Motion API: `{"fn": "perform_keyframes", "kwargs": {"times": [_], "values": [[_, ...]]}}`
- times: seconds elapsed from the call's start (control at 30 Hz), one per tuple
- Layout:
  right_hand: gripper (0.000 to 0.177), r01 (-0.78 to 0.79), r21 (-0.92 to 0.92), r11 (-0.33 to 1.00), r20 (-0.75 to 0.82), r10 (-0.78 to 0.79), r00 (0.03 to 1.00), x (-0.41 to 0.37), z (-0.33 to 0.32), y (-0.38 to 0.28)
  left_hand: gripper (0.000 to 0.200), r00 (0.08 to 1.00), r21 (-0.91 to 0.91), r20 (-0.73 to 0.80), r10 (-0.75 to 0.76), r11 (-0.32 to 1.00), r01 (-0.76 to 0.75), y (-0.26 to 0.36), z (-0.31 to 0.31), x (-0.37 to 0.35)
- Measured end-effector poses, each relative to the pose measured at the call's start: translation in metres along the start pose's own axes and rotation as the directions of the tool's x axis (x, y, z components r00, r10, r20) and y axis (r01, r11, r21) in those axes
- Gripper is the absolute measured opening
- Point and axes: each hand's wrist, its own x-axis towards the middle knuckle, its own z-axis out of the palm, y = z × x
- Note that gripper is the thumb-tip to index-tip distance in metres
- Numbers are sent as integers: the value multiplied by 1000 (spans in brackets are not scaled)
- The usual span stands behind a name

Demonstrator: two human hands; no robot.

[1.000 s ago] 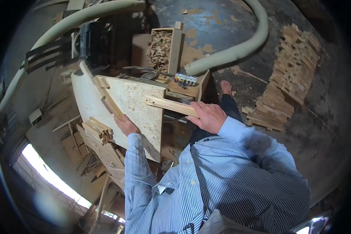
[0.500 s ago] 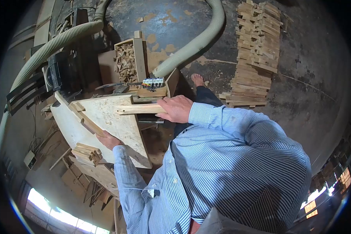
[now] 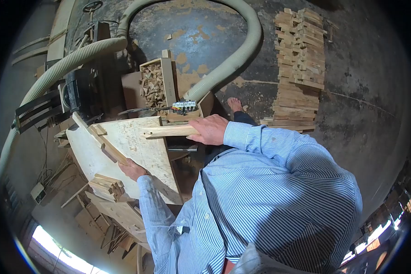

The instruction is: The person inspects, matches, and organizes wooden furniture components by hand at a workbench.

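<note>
Concrete floor (image 3: 351, 114) surrounds a pale board table (image 3: 137, 137), seen from above, with a grey hose (image 3: 233, 59) curving behind it.

1. Right hand (image 3: 213, 129): the fingers are clenched around one end of a stick (image 3: 169, 131). The stick lies level over the table's far edge, its free end pointing toward the middle of the table.
2. Left hand (image 3: 131, 169): it rests at the table's near edge, at the end of a wooden strip (image 3: 109, 148) that crosses the table at an angle. Whether its fingers grasp the strip or only touch it cannot be told.
3. Progress, as a judgement: the stick is in hand and over the table but not yet set against the strip. A bundle (image 3: 107, 186) of short pieces sits just off the near-left corner. A stack (image 3: 299, 68) of sticks on the floor is well apart, and a crate (image 3: 153, 84) of offcuts stands beyond the far edge.
4. Limits of view: the shirt covers the table's near-right corner. The dark machine (image 3: 80, 93) at the far-left corner is hard to make out. Whether the stick touches the table is unclear.
</note>
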Motion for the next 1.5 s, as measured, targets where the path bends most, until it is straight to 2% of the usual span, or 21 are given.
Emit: {"fn": "perform_keyframes", "kwargs": {"times": [0.1, 0.23, 0.37, 0.4, 0.43, 0.47, 0.5, 0.57, 0.63, 0.7, 0.77, 0.87, 0.93, 1.03, 1.1, 1.13, 1.2, 1.23, 1.3, 1.4, 1.5], "values": [[54, 22, -51, 998, -83, -26, 996, -2, 9, -9, 63, 1000, -55, -2, -26, 998, 25, -5, -9, -5], [54, -19, -72, 997, 13, 20, 1000, -3, 3, -21, 63, 999, -54, -52, -6, 999, 3, -27, 0, 0], [53, 0, -112, 994, -137, -15, 990, -4, 25, -34, 49, 962, -130, -165, 219, 962, -241, -76, 17, 15], [53, -63, -110, 992, -128, 49, 991, -7, 25, -47, 44, 955, -222, -221, 197, 944, -246, -78, 16, 9], [54, -116, -108, 987, -101, 105, 989, -15, 31, -61, 45, 940, -181, -265, 212, 947, -265, -88, 12, 1], [55, -58, -135, 989, -189, 32, 981, -21, 45, -55, 52, 953, -165, -228, 202, 956, -242, -102, 15, -1], [55, -130, -96, 987, -105, 119, 987, -20, 49, -57, 63, 949, -23, -260, 177, 982, -190, -113, 23, -6], [46, -88, -179, 980, -143, 62, 988, -32, 55, -67, 72, 986, -145, -141, 91, 983, -111, -105, 3, -18], [40, -49, -236, 971, -147, 14, 989, -35, 63, -66, 70, 982, -120, -186, 41, 991, -64, -119, -14, -32], [39, -5, -248, 969, -111, -24, 993, -37, 63, -76, 65, 978, -394, -197, 66, 908, -141, -114, -55, -48], [39, -99, -282, 954, -160, 55, 986, -38, 71, -73, 61, 956, -396, -290, 42, 904, -161, -131, -78, -51], [39, -97, -296, 950, -153, 52, 987, -40, 79, -72, 58, 811, -224, -584, 26, 955, -193, -179, -110, -41], [39, -106, -291, 951, -172, 58, 983, -41, 84, -63, 58, 754, -81, -657, 25, 991, -103, -220, -137, -24], [44, -123, -337, 934, -167, 69, 984, -45, 81, -60, 55, 656, -135, -743, -129, 990, 41, -293, -144, 5], [44, -113, -356, 928, -175, 53, 983, -46, 83, -67, 54, 705, -367, -568, -425, 897, 245, -334, -146, 18], [44, -126, -340, 932, -173, 70, 982, -46, 84, -66, 54, 701, -371, -569, -430, 895, 248, -349, -143, 21], [44, -138, -327, 935, -171, 85, 982, -44, 84, -64, 55, 818, -614, -194, -542, 717, 330, -364, -142, 24], [44, -133, -330, 935, -176, 78, 981, -44, 83, -63, 55, 816, -616, -194, -544, 715, 330, -363, -143, 24], [44, -126, -334, 934, -182, 68, 981, -42, 82, -65, 53, 861, -682, 2, -509, 629, 374, -360, -145, 24], [43, -92, -335, 938, -176, 34, 984, -40, 82, -67, 51, 882, -649, 73, -466, 650, 397, -365, -152, 26], [41, -115, -326, 938, -165, 63, 984, -42, 85, -61, 44, 889, -682, 52, -454, 634, 364, -373, -148, 29]]}}
